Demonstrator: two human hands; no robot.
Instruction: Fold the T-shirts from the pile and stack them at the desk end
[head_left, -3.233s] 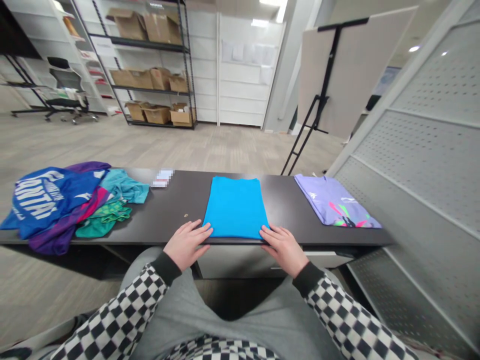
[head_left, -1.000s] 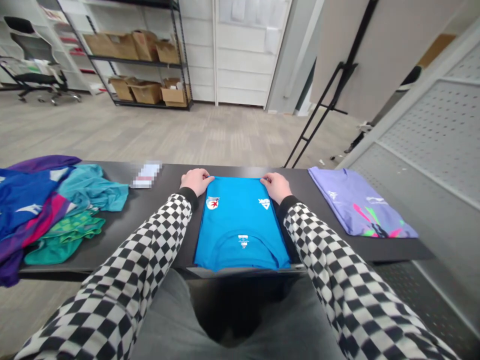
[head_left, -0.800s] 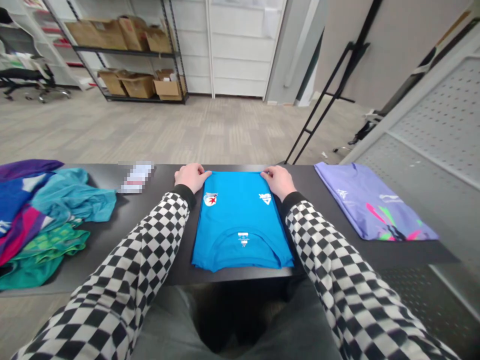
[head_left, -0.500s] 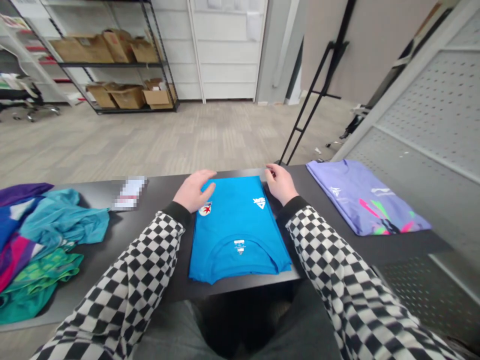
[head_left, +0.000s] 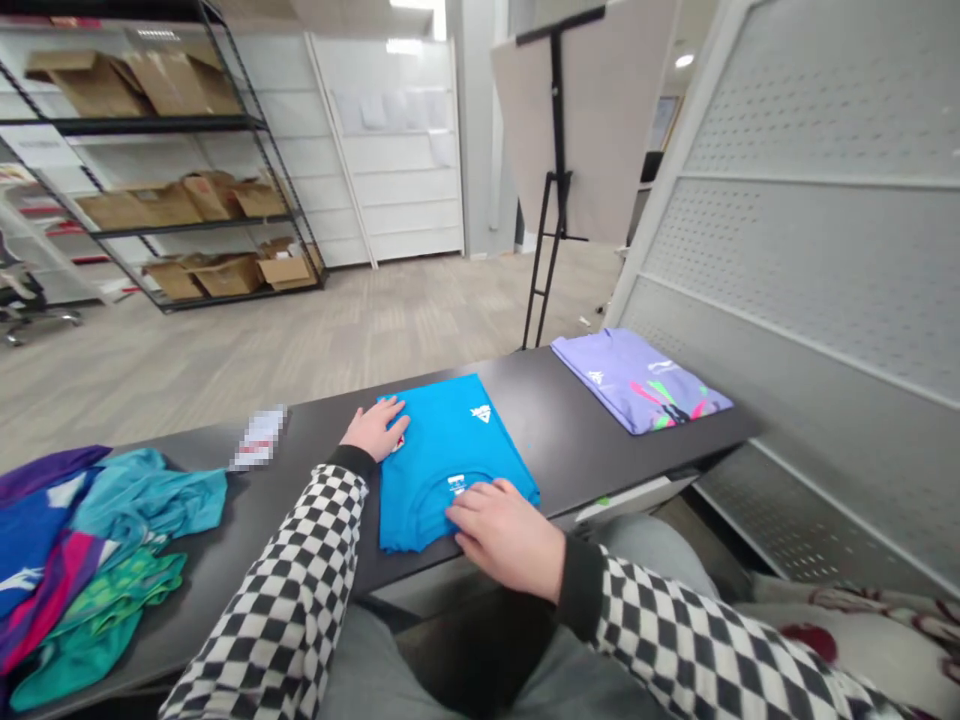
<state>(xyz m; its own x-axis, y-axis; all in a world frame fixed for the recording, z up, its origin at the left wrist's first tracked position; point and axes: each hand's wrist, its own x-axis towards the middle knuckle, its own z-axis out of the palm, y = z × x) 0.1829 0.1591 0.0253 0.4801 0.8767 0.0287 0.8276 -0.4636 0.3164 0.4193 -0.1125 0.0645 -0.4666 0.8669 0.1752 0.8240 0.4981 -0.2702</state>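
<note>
A folded bright blue t-shirt (head_left: 450, 450) lies flat on the dark table (head_left: 570, 440) in front of me, with its collar towards me. My left hand (head_left: 377, 430) rests open and flat on the shirt's far left corner. My right hand (head_left: 504, 532) lies on the near edge by the collar, fingers stretched forward and slightly curled. Both arms wear black-and-white checked sleeves.
A folded lilac t-shirt (head_left: 637, 379) lies at the table's right end. A heap of unfolded shirts (head_left: 82, 540) in blue, teal, green and purple covers the left end. A perforated grey panel (head_left: 810, 260) stands on the right; a black easel (head_left: 555, 190) and shelves of boxes (head_left: 165, 190) stand behind.
My right hand has come back from the shirt's far right corner to its near edge. My left hand stays at the far left corner. The view has swung to the right.
</note>
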